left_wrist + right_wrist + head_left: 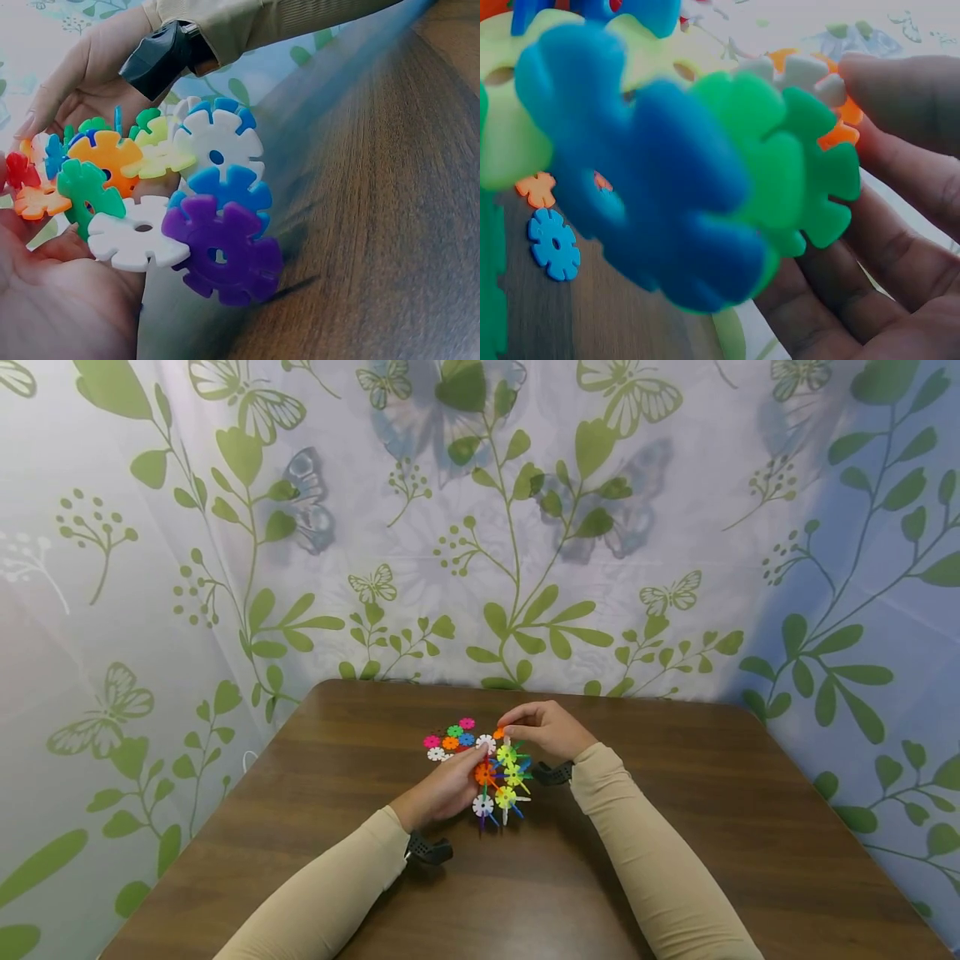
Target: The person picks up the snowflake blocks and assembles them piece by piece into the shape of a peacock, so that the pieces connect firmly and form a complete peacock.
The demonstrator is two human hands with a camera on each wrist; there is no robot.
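Note:
My left hand (pixel 444 789) grips the left side of a structure of interlocked plastic flower discs (pixel 506 797), its thumb lying near a white disc. In the left wrist view, a purple disc (pixel 232 262), a white disc (pixel 127 244) and a green disc (pixel 79 187) stick out from it. At the structure's top, my right hand (pixel 555 732) pinches an orange flower disc (pixel 498 733) between thumb and fingers. The right wrist view shows that orange disc (pixel 840 136) against a white one, behind green (pixel 821 176) and blue discs (pixel 660 165).
Loose flower discs lie on the brown table (pixel 337 760) left of and beyond the structure, among them a pink disc (pixel 431 742), a blue disc (pixel 467 739) and a white disc (pixel 436 754). A patterned curtain (pixel 420 543) hangs behind the table's far edge.

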